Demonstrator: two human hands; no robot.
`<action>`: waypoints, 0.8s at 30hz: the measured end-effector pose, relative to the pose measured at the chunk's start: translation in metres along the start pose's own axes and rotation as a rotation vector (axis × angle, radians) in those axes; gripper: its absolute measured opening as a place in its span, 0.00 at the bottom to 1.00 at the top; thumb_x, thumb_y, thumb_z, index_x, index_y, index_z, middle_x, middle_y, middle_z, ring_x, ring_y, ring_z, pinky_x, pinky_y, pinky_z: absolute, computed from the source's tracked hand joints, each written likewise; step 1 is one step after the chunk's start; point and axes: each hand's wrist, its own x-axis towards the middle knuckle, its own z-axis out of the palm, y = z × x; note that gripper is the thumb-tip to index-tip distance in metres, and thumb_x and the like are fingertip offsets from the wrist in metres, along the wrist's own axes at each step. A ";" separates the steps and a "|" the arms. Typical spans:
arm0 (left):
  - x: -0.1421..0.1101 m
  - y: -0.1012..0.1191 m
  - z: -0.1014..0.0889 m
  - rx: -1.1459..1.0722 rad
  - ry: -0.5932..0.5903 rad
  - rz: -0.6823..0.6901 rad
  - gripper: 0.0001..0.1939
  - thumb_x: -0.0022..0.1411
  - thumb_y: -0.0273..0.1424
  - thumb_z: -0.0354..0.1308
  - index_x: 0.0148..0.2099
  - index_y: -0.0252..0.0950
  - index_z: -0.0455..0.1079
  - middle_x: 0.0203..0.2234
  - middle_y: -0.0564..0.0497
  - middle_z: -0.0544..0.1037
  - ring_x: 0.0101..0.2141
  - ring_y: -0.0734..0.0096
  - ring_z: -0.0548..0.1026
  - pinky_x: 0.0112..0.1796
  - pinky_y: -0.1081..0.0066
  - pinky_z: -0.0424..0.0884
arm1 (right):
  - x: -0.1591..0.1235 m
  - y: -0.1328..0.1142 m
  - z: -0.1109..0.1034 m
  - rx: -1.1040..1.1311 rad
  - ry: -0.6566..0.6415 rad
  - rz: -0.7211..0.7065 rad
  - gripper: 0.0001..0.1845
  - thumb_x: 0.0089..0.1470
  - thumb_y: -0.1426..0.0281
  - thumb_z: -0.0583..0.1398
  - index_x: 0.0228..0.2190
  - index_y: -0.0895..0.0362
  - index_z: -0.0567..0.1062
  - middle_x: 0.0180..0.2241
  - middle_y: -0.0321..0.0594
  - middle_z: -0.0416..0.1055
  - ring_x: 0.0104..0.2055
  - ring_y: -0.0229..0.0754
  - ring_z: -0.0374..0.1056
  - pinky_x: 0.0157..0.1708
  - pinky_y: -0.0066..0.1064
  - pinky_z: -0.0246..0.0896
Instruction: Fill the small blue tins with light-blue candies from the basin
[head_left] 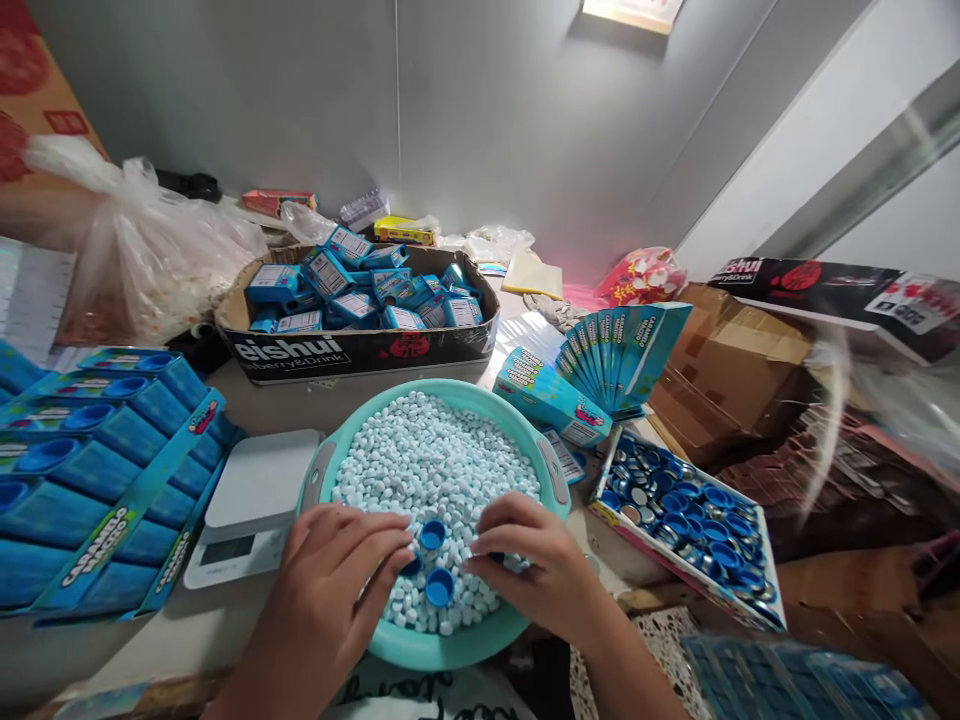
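A turquoise basin (435, 655) in front of me is filled with small pale blue and white candies (435, 450). Two round blue caps, one upper cap (433, 534) and one lower cap (440, 587), rest open side up on the candies between my hands. My left hand (341, 565) reaches over the near left side, its fingers together and their tips closed at another blue cap (411, 564), partly hidden. On the right, my right hand (536, 565) is curled at the candies, thumb and fingers around a dark blue piece that looks like a cap, mostly covered.
A kitchen scale (262, 480) and stacked blue display boxes (127, 490) stand left. Behind the basin sits a carton (360, 355) of small blue boxes. Right are a tray (686, 520) of blue caps, a fanned blue carton (622, 350) and a brown cardboard box (735, 360).
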 end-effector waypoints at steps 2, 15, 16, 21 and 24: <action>0.008 0.002 0.011 0.009 -0.012 -0.031 0.08 0.73 0.29 0.54 0.51 0.42 0.72 0.46 0.49 0.81 0.49 0.61 0.74 0.54 0.58 0.61 | -0.003 0.005 -0.008 0.225 0.224 0.040 0.07 0.56 0.66 0.71 0.37 0.51 0.82 0.34 0.40 0.75 0.36 0.41 0.72 0.34 0.33 0.70; 0.032 -0.001 0.026 0.020 -0.306 0.051 0.14 0.70 0.25 0.53 0.53 0.44 0.71 0.44 0.54 0.81 0.47 0.63 0.77 0.63 0.48 0.53 | -0.017 -0.028 0.014 -0.130 -0.102 0.011 0.09 0.62 0.71 0.66 0.45 0.53 0.78 0.42 0.43 0.76 0.43 0.42 0.72 0.42 0.33 0.71; 0.033 -0.001 0.028 0.020 -0.287 0.056 0.16 0.69 0.25 0.53 0.55 0.45 0.72 0.44 0.54 0.81 0.47 0.63 0.77 0.63 0.49 0.54 | -0.016 -0.028 0.017 -0.186 -0.158 -0.032 0.08 0.64 0.71 0.64 0.46 0.54 0.78 0.42 0.43 0.77 0.43 0.43 0.70 0.42 0.34 0.71; 0.030 -0.003 0.036 0.024 -0.221 0.066 0.17 0.69 0.25 0.53 0.56 0.45 0.73 0.42 0.51 0.79 0.46 0.62 0.77 0.64 0.48 0.54 | -0.016 -0.020 0.027 -0.333 -0.279 -0.130 0.09 0.68 0.74 0.57 0.46 0.56 0.76 0.35 0.41 0.78 0.37 0.44 0.66 0.42 0.37 0.69; 0.027 -0.005 0.035 0.044 -0.217 0.062 0.18 0.70 0.26 0.52 0.58 0.43 0.71 0.44 0.50 0.79 0.46 0.63 0.76 0.65 0.47 0.51 | -0.017 -0.020 0.028 -0.357 -0.284 -0.134 0.11 0.67 0.76 0.56 0.46 0.56 0.77 0.33 0.40 0.78 0.35 0.45 0.64 0.41 0.38 0.68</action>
